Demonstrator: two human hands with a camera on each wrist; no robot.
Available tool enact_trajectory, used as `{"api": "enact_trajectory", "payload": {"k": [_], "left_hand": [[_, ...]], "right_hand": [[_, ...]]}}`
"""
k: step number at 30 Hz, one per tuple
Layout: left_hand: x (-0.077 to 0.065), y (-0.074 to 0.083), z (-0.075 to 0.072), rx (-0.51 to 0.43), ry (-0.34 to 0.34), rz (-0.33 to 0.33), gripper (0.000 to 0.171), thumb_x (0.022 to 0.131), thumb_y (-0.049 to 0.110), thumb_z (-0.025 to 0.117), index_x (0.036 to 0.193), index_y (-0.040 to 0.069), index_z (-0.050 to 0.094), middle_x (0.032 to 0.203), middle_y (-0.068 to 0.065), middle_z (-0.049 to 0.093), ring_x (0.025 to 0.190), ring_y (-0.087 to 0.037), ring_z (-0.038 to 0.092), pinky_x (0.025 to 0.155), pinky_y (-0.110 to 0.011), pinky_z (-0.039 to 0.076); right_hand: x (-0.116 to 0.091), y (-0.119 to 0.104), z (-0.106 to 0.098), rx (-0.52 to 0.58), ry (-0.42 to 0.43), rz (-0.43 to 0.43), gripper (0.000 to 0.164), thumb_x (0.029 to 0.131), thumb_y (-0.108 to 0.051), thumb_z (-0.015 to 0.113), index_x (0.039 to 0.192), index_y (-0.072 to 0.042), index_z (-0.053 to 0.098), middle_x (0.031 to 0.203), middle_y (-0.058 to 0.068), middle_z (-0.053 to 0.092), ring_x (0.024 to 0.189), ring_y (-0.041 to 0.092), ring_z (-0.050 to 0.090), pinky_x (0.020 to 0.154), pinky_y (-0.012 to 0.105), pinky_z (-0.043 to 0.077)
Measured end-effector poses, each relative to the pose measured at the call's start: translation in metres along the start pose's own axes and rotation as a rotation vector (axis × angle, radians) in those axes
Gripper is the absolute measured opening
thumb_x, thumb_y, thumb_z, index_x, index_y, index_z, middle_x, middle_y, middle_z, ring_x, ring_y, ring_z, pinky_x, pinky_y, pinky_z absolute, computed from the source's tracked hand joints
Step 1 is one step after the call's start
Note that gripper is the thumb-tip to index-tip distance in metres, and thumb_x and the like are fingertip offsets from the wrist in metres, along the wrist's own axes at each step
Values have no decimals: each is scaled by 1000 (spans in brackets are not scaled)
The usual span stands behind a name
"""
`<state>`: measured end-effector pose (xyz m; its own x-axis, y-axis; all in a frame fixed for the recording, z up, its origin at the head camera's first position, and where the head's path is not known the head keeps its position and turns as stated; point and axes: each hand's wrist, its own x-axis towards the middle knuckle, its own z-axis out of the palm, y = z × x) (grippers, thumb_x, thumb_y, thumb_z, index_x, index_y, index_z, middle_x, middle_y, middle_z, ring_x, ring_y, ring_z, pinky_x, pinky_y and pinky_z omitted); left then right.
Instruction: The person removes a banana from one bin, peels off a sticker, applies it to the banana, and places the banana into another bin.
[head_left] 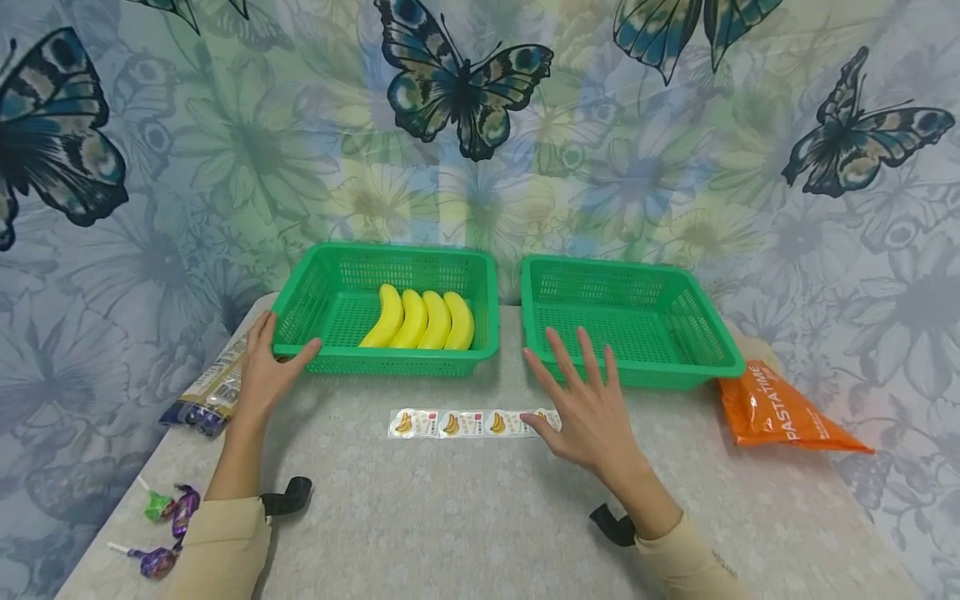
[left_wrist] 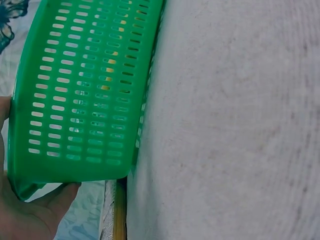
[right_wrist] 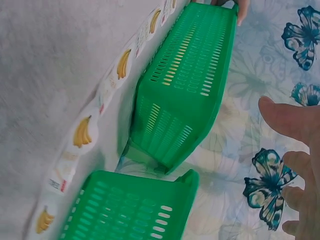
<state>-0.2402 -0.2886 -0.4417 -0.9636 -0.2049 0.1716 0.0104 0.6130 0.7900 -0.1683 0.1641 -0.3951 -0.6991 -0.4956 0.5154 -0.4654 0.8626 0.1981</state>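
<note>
In the head view my left hand (head_left: 272, 367) grips the front left corner of the left green basket (head_left: 405, 361). The left wrist view shows a thumb and finger around the rim of that basket (left_wrist: 75, 170). Several yellow bananas (head_left: 415, 321) lie side by side in its right half. My right hand (head_left: 592, 417) hovers with fingers spread, holding nothing, in front of the right green basket (head_left: 652, 375). Beneath it runs a strip of banana stickers (head_left: 461, 423), its right end hidden by the hand. The right wrist view also shows this sticker strip (right_wrist: 82, 131).
An orange pasta bag (head_left: 787, 412) lies beside the right basket. Left of the left basket is a dark-blue and beige packet (head_left: 210, 392), partly behind my arm. Wrapped lollipops (head_left: 157, 562) lie near the table's left edge. A butterfly-print cloth (head_left: 480, 192) hangs behind the table.
</note>
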Motion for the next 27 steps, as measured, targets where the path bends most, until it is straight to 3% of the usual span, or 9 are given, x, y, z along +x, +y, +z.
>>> {"api": "enact_trajectory", "payload": {"k": [9,15,21,27], "left_hand": [[0,-1,-2,-8,13,-5,96,91,52,60,158,12,4,165,-12,0,148,-48,6,110,-74,18],[0,-1,-1,-33,12,-6,97,91,51,61,158,10,5,165,-12,0,149,-47,6,111,-73,19],[1,-1,2,-32,19,-2,97,90,51,61,158,10,7,165,-12,1,149,-46,7,111,-72,19],[2,-1,1,-39,38,0,97,89,50,64,158,10,9,165,-12,4,150,-44,9,113,-70,19]], "right_hand": [[28,-6,-12,31,-57,-124,81,84,-56,67,153,-29,34,164,8,19,151,39,10,115,67,22],[58,-9,-18,110,-111,-223,82,82,-48,74,152,-27,36,158,13,30,146,37,26,113,62,29],[93,-9,-26,213,-264,-280,87,82,-45,76,154,-19,33,149,13,43,135,32,42,105,52,43],[132,-11,-33,361,-438,-290,93,82,-38,79,156,-18,27,148,12,41,135,30,42,109,48,41]]}}
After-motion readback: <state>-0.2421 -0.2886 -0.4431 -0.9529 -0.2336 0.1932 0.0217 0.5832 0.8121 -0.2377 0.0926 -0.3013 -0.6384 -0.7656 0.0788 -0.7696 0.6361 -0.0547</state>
